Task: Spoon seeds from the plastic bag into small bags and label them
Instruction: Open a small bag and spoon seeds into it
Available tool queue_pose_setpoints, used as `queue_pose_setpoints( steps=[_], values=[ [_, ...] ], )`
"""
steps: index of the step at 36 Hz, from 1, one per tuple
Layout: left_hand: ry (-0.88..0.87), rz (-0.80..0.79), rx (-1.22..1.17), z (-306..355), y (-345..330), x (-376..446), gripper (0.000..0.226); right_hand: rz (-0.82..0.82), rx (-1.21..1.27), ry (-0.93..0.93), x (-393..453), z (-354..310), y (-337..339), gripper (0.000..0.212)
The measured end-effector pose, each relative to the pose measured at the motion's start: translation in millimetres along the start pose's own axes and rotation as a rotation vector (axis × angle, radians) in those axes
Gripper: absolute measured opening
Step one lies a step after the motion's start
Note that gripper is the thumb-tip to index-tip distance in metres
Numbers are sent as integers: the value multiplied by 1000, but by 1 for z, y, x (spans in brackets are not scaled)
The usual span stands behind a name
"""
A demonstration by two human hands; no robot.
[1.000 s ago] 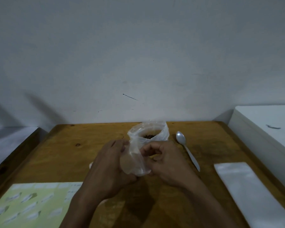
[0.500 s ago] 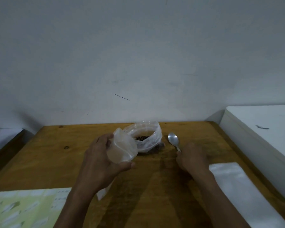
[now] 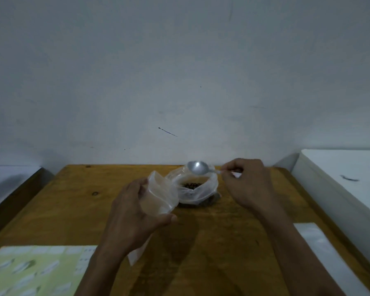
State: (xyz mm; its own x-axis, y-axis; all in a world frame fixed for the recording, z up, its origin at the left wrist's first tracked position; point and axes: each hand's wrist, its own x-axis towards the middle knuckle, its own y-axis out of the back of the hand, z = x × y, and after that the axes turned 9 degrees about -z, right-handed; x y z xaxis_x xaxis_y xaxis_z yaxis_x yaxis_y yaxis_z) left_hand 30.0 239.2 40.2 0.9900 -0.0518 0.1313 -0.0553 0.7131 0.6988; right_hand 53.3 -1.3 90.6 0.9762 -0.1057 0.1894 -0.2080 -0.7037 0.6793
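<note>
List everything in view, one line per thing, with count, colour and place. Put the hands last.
plastic bag of seeds: 1, clear with dark seeds, open at the table's far middle
small bag: 1, clear, held open left of the seed bag
spoon: 1, silver, above the seed bag
label sheet: 1, pale green, near left corner
flat packet: 1, white, near right
table: 1, brown wood
white box: 1, right of the table
left hand: holds the small bag
right hand: pinches the spoon handle
</note>
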Motion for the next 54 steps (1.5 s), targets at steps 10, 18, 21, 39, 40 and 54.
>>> queue_pose_setpoints(
  steps=[10, 18, 21, 39, 40, 54],
  values=[
    [-21, -47, -5, 3, -7, -3, 114, -99, -247, -76, -32, 41, -16, 9],
    [-41, -73, 11, 8, -17, 1, 111, 109, 315, -158, -45, 54, -15, 13],
    [-46, -74, 12, 9, -17, 3, 111, 113, 606, -178, -42, 45, -18, 6],
    [-74, -88, 20, 5, -17, 7, 115, 307, -225, 365, -39, 47, -58, 14],
    [-72, -88, 18, 4, -17, 6, 115, 314, -184, 351, -37, 46, -58, 14],
    [-60, -64, 71, -5, -19, 11, 111, 289, 582, -385, -25, 56, -67, 27]
  ],
)
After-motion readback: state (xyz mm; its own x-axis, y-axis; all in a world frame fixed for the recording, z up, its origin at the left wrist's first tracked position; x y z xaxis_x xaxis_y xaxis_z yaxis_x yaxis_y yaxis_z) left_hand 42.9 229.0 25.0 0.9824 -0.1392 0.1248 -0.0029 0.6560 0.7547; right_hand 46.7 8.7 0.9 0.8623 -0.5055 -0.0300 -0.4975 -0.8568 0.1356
